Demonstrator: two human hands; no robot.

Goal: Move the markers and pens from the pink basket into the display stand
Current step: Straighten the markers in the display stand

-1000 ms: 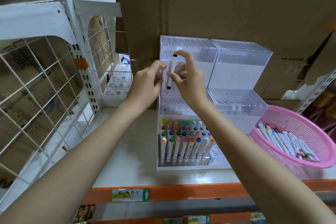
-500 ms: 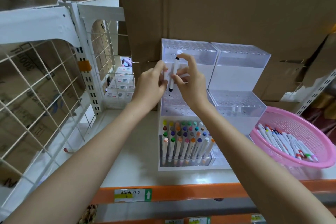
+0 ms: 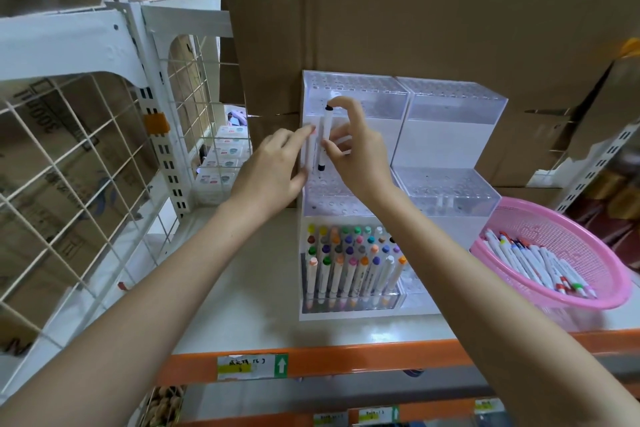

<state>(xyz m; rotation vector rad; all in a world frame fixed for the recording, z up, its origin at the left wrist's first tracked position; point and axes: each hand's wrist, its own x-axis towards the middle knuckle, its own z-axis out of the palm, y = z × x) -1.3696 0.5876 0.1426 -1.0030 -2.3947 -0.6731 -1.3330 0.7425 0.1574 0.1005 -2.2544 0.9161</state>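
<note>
My right hand [image 3: 360, 156] pinches a white marker with black ends [image 3: 323, 139], forefinger on its top cap. It holds the marker upright, with the lower tip just above the holes of the middle tier of the clear display stand [image 3: 450, 135]. My left hand [image 3: 270, 170] rests with straight fingers against the stand's left edge, beside the marker. The stand's front tier holds several coloured markers [image 3: 349, 260]. To the right stands the pink basket [image 3: 606, 288], with several white pens and markers [image 3: 533, 260] in it.
The stand sits on a white shelf with an orange front rail [image 3: 346, 357]. Cardboard boxes [image 3: 415, 17] stand close behind it. A white wire rack [image 3: 86, 156] lies to the left, with small stacked boxes [image 3: 221, 163] beyond it.
The marker stays upright in my right hand over the middle tier, barely moved. My left hand keeps its place at the stand's left edge.
</note>
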